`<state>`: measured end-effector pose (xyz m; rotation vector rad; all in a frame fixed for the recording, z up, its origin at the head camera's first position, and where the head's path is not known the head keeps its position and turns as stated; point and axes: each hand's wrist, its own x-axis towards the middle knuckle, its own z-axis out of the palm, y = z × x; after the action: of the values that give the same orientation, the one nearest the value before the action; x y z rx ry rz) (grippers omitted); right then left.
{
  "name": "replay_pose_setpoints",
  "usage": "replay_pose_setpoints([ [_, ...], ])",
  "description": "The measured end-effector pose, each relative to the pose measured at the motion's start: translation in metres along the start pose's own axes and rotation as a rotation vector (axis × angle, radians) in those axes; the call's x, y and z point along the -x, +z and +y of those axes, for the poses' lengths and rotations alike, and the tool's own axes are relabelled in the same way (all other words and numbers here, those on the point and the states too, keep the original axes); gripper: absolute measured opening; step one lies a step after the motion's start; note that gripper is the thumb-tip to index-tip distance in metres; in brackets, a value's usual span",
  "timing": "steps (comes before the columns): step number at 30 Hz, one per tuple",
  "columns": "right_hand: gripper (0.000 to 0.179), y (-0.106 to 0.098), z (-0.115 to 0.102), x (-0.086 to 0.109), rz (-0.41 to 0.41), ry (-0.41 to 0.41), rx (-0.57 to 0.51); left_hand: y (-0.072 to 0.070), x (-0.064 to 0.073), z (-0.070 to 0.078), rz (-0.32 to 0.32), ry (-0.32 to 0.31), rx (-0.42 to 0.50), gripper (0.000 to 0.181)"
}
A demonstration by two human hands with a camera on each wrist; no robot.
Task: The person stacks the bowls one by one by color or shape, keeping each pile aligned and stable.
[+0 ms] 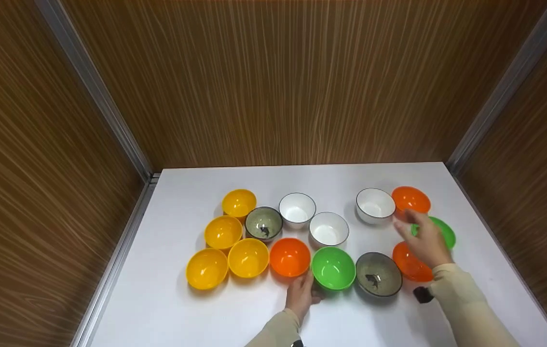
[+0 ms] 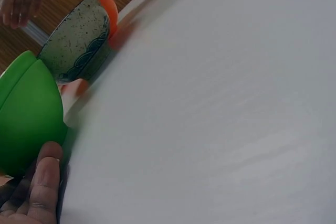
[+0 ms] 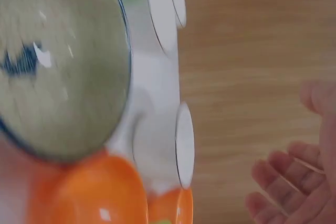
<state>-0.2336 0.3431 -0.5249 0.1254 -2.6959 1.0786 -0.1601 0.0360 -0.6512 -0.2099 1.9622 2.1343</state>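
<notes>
My left hand (image 1: pixel 300 296) rests against the near left side of a green bowl (image 1: pixel 334 268), low down, between it and an orange bowl (image 1: pixel 290 257). In the left wrist view its fingertips touch the lower wall of that green bowl (image 2: pixel 31 114). My right hand (image 1: pixel 425 238) is raised over the right-hand group, fingers spread and holding nothing. Beneath it, partly covered, are a second green bowl (image 1: pixel 443 233) and an orange bowl (image 1: pixel 411 262). The right wrist view shows the right hand (image 3: pixel 296 182) with loosely bent fingers, apart from the bowls.
Several yellow bowls (image 1: pixel 223 233) stand at the left, beside a grey patterned bowl (image 1: pixel 264 222). Two white bowls (image 1: pixel 297 209) are mid-table; a third white bowl (image 1: pixel 375 205) adjoins an orange bowl (image 1: pixel 411 198) at the back right. Another grey bowl (image 1: pixel 378 273) is right of the green one.
</notes>
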Motion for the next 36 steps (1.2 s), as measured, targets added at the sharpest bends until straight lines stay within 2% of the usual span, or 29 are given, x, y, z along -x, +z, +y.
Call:
replay_pose_setpoints([
  [3, 0.068, -0.020, 0.013, -0.006, 0.037, 0.114, 0.051, 0.000, -0.001, -0.001, -0.002, 0.004, 0.003, 0.052],
  [7, 0.078, -0.039, 0.031, -0.011, 0.033, 0.242, 0.094, -0.001, -0.001, -0.001, -0.001, -0.010, 0.019, 0.053],
  [13, 0.095, -0.051, 0.051, -0.014, -0.017, 0.348, 0.155, -0.001, -0.001, -0.001, -0.002, -0.003, 0.016, 0.055],
  [18, 0.110, -0.048, 0.060, -0.015, -0.103, 0.424, 0.194, -0.001, 0.000, 0.000, 0.000, -0.008, 0.019, 0.056],
  [25, 0.125, -0.036, 0.066, -0.018, -0.239, 0.604, 0.126, -0.001, 0.001, 0.000, -0.004, -0.025, 0.024, 0.060],
  [33, 0.123, -0.028, 0.069, -0.022, -0.265, 0.663, 0.160, -0.001, -0.002, -0.001, -0.002, 0.008, -0.018, 0.057],
  [36, 0.123, -0.026, 0.069, -0.022, -0.262, 0.697, 0.138, -0.002, -0.002, -0.001, 0.001, 0.006, -0.019, 0.058],
])
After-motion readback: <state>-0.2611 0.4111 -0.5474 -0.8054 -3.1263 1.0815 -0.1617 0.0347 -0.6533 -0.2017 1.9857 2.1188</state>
